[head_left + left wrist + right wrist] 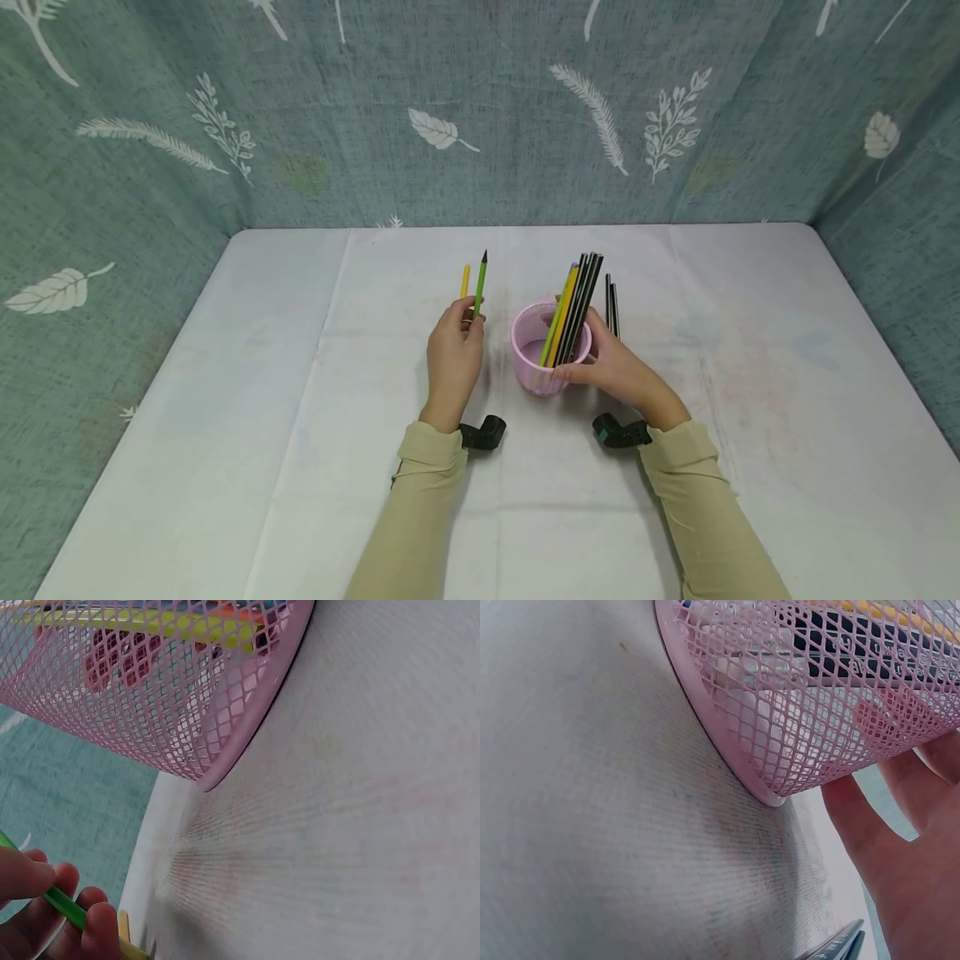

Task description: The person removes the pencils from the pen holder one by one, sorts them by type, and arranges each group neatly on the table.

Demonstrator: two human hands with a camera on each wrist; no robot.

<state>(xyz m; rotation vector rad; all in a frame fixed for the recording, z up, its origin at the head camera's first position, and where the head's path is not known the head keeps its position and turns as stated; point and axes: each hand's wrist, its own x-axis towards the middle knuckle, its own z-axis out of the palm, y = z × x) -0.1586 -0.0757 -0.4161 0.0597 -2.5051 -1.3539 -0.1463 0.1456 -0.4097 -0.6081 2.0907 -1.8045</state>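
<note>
My left hand (456, 354) pinches a green pencil (481, 287) between thumb and fingers, its dark tip pointing up and away, left of the cup. Just beyond those fingers shows the end of a yellow pencil (465, 280); the rest is hidden by the hand. My right hand (618, 367) grips the right side of a pink mesh pencil cup (534, 379), thumb at the near rim. Inside the cup, several black pencils (585, 292), a yellow pencil (564, 312) and a green one lean toward the right hand. Through the mesh, white pencil ends (742, 673) show near the base.
Beyond the right hand lie two black pencils (612, 304), partly hidden by it. A white cloth (225, 483) covers the table. Green leaf-patterned fabric (495, 183) stands along the back and sides. Black wrist cameras (483, 433) sit at both cuffs.
</note>
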